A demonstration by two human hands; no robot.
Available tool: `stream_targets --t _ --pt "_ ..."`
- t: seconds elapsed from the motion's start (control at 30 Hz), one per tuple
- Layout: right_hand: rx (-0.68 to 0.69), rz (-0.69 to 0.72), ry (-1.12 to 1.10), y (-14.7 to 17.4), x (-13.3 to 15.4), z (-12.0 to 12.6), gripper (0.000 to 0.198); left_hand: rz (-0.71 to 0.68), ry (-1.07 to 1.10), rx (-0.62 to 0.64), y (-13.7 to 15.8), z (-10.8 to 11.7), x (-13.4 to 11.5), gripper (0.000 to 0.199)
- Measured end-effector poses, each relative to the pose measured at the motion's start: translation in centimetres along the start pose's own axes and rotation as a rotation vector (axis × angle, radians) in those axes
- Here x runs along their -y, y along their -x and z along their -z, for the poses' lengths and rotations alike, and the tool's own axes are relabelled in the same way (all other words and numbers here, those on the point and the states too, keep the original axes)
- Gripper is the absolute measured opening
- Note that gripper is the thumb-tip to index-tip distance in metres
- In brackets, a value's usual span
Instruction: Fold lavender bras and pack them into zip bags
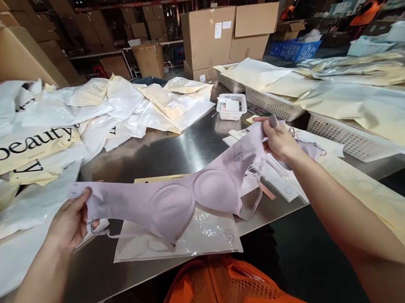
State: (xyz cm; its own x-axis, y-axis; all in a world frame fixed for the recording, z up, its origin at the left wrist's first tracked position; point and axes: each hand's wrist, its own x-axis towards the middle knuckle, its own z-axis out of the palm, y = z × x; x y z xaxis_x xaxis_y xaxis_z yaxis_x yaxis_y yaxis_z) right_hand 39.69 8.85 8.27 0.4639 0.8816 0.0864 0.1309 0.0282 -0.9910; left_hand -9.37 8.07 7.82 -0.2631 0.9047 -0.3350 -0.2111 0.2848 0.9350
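A pale lilac bra (174,202) is stretched out between my hands, its inner cup side facing me. My left hand (69,220) pinches one end of its band, with a thin strap hanging beside the fingers. At the other end, my right hand (275,136) grips the band near a small grey tag. Printed text shows on the band close to that hand. Below the bra, a clear plastic bag (202,242) with a swirl logo lies on the metal table (138,276), near its front edge.
White and yellow mailer bags (23,145) are heaped on the left. Several perforated white baskets (344,140) with packets stand on the right. A small white basket (231,106) sits at the back of the table. Cardboard boxes (210,36) rise behind.
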Motion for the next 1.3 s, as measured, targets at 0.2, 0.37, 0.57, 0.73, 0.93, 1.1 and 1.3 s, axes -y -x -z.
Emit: stream_targets --t 0.2,0.37,0.57,0.73,0.93,1.1,1.3 --pt "0.034 0.11 0.059 -0.7 -0.1 -1.4 0.047 -0.053 0.039 0.168 0.0 1.1 0.5 0.035" --pt "0.016 0.039 0.075 -0.6 -0.1 -0.2 0.043 -0.066 0.029 0.19 -0.1 1.7 1.2 0.045" --pt "0.374 -0.066 0.009 3.3 0.8 -6.5 0.07 -0.099 0.081 0.269 1.4 -2.2 1.0 0.046" --pt "0.957 -0.054 0.152 7.0 1.5 -11.6 0.107 -0.137 0.049 0.262 2.7 -6.7 1.7 0.058" --pt "0.606 0.31 0.712 7.8 -2.8 -6.2 0.064 -0.174 0.02 0.359 3.0 -8.9 2.5 0.068" --pt "0.582 0.533 1.068 12.9 -7.9 -4.8 0.036 -0.157 -0.03 0.404 2.3 -11.8 3.7 0.068" --pt "0.329 0.72 1.023 18.1 -9.9 -6.6 0.03 -0.206 -0.289 0.457 3.4 -16.6 6.0 0.065"
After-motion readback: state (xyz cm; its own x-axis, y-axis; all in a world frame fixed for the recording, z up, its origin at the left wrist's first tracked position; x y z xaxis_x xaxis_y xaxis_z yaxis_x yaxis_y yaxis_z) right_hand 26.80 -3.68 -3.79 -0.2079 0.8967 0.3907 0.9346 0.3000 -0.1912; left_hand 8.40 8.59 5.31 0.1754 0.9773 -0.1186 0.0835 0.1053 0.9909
